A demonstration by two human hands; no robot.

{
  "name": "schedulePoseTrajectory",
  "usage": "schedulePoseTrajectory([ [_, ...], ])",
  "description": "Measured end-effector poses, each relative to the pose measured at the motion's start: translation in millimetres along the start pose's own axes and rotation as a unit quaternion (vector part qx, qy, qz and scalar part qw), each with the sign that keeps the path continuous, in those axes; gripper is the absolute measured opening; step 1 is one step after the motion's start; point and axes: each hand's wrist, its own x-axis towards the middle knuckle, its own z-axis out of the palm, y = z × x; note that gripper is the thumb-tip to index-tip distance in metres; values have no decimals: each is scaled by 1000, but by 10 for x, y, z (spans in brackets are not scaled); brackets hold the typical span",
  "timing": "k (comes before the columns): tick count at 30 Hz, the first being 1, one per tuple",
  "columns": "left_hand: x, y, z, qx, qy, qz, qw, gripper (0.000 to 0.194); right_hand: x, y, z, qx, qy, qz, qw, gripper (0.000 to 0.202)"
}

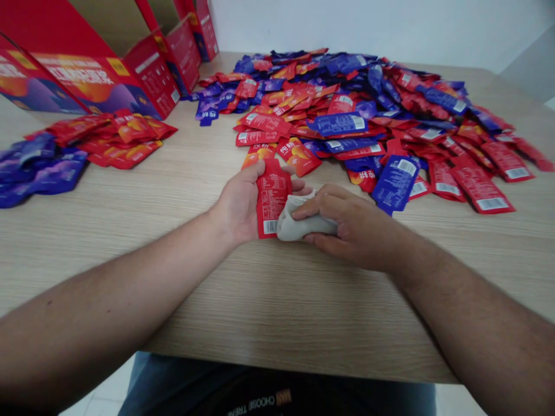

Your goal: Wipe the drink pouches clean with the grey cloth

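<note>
A red packet (272, 199) with white print and a barcode lies in my left hand (238, 205), its printed side up, thumb along its left edge. My right hand (347, 222) grips a folded light grey cloth (299, 222), which touches the right side of that packet and covers part of it. Just beyond my hands lie red and orange packets (299, 156) at the near edge of a large heap. A blue packet (396, 182) rests on the wooden table (303, 312) to the right, beyond my right hand.
Red printed boxes (99, 86) with open tops stand at the back left. Before them are a pile of red packets (125, 138) and a pile of blue packets (47, 167). The large mixed heap (347, 110) stretches across the back right, near a white wall (347, 26).
</note>
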Motion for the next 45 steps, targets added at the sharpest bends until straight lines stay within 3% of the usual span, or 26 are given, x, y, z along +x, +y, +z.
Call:
schedulePoseTrajectory([
  [2, -20, -47, 20, 12, 4, -16, 1000, 52, -2, -26, 22, 7, -12, -15, 1000, 35],
  [7, -38, -180, 67, 22, -14, -12, 1000, 49, -6, -147, 56, -17, 53, 14, 998, 36],
  [11, -37, -205, 70, 44, -6, -10, 999, 45, -15, -221, 53, -13, -16, -28, 999, 35],
  [16, -35, -193, 70, 26, -33, -13, 999, 47, -15, -195, 30, -37, 46, 10, 998, 35],
  [20, -51, -181, 85, 43, -13, -18, 999, 46, -16, -191, 25, -25, -37, -33, 998, 37],
  [24, -56, -171, 97, 30, -21, -23, 999, 49, -18, -163, 15, -53, 33, 23, 998, 39],
  [29, -30, -178, 42, 44, -18, -30, 998, 49, -31, -172, 29, -18, -23, -39, 999, 36],
  [34, 0, -193, 0, 45, -28, -15, 998, 46, -32, -181, 20, -43, 12, 19, 999, 38],
  [37, -11, -192, 32, 41, -16, -14, 999, 46, -36, -212, 32, -31, -24, -20, 999, 39],
  [42, -44, -178, 88, 41, -9, -13, 999, 51, -35, -244, 53, -37, 9, -2, 999, 34],
  [45, -47, -177, 88, 56, 7, -18, 998, 49, -34, -257, 59, -30, -27, -32, 999, 36],
])
